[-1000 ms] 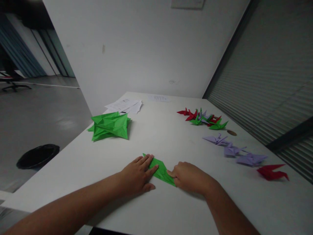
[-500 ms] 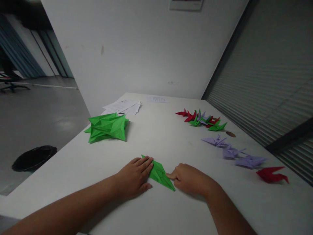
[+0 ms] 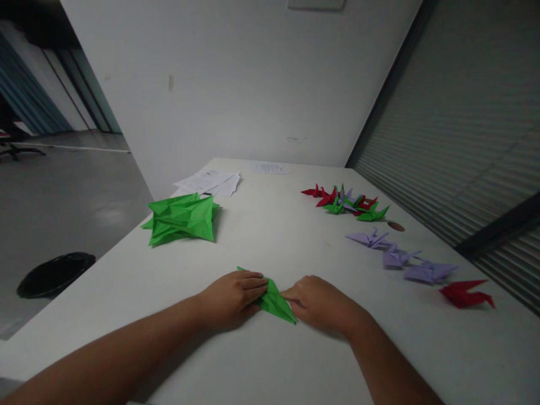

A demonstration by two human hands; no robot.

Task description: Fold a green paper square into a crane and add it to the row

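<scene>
A narrow, diamond-shaped piece of green folded paper (image 3: 276, 305) lies slantwise on the white table (image 3: 236, 365), its lower tip towards me. My left hand (image 3: 236, 298) covers its upper left part. The fingers there are pressed together over the paper, with the thumb partly hidden along the near side. At the right edge of the paper, my right hand (image 3: 316, 301) touches it with the index fingertip. Its other fingers are curled in, and the thumb sits close below the index finger.
Green folded sheets (image 3: 183, 219) are stacked at the left, before some printed papers (image 3: 206, 183). Red, green and purple paper cranes (image 3: 348, 202) cluster at the back right. Purple cranes (image 3: 428, 271) and a red crane (image 3: 466, 293) line the right side. A black bin (image 3: 54, 275) stands on the floor.
My left hand's fingers have drawn together and turned further across the paper, with the thumb tucked closer. The right fingertip stays at the paper's edge. The whole view has shifted slightly.
</scene>
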